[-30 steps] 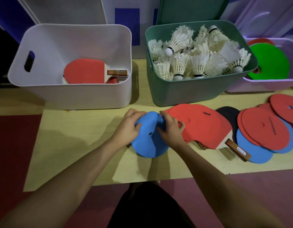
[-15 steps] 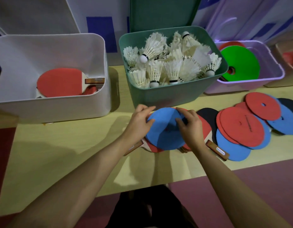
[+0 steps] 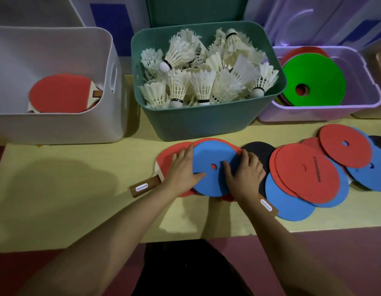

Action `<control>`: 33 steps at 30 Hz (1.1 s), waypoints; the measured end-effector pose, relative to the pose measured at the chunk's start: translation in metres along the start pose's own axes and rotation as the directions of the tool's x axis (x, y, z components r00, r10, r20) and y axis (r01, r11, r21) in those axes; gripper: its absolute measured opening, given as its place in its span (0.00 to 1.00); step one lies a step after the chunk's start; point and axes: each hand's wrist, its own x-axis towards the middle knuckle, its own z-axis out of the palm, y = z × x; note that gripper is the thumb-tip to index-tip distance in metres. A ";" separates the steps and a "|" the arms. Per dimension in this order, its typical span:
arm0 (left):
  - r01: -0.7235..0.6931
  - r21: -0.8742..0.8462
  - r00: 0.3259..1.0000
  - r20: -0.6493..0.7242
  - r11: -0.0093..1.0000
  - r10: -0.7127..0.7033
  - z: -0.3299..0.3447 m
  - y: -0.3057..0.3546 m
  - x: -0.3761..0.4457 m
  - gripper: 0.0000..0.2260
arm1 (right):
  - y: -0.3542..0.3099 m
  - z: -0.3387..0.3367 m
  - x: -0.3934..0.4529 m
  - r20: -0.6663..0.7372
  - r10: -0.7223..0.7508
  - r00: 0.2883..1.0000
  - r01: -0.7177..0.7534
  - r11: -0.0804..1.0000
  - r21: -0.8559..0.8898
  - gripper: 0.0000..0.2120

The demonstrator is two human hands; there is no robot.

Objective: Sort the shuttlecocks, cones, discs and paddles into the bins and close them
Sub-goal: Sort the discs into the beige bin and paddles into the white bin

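Observation:
A blue disc (image 3: pixel 211 159) with a small centre hole lies flat on top of red paddles (image 3: pixel 167 157). My left hand (image 3: pixel 182 169) holds its left edge, thumb on top. Holding the right edge is my right hand (image 3: pixel 246 170), its thumb also on the disc. One brown paddle handle (image 3: pixel 144 186) sticks out to the left, another (image 3: pixel 267 207) under my right wrist. A black paddle (image 3: pixel 261 150) lies just right. More red discs (image 3: pixel 307 171) and blue discs (image 3: pixel 289 202) overlap on the right.
At the back stand a white bin (image 3: pixel 57 127) holding a red paddle (image 3: pixel 61 92), a green bin (image 3: pixel 196 124) full of shuttlecocks (image 3: pixel 198 82), and a lilac bin (image 3: pixel 313 114) holding a green disc (image 3: pixel 317 75). All three are open. The yellow table (image 3: pixel 67 189) ends near me.
Both hands carried the blue disc to the right and laid it flat over the red paddles. My view shifted right, showing more of the lilac bin.

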 end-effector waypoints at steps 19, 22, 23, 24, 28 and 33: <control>0.015 -0.033 0.994 0.109 0.999 -0.012 0.000 0.012 0.018 0.40 | -0.003 -0.022 0.015 0.069 -0.081 0.994 0.064 0.973 0.222 0.21; -0.015 -0.193 0.997 0.077 0.981 0.030 -0.003 0.010 0.016 0.37 | -0.005 -0.031 0.013 -0.051 -0.160 0.986 0.168 0.924 0.344 0.17; -0.031 -0.224 0.998 0.047 0.974 0.043 -0.005 0.010 0.014 0.36 | -0.004 -0.036 0.011 -0.087 -0.199 0.976 0.217 0.906 0.364 0.17; -0.055 -0.243 0.998 0.009 0.968 0.059 -0.007 0.010 0.011 0.35 | -0.004 -0.041 0.008 -0.114 -0.238 0.965 0.263 0.891 0.370 0.17; -0.285 -0.223 0.953 -0.172 0.932 0.250 -0.028 0.020 -0.002 0.29 | -0.003 -0.071 -0.005 -0.231 -0.338 0.912 0.400 0.855 0.330 0.16; -0.524 -0.129 0.828 -0.309 0.842 0.468 -0.065 0.066 -0.012 0.26 | -0.003 -0.116 -0.011 -0.436 -0.314 0.843 0.471 0.822 0.319 0.16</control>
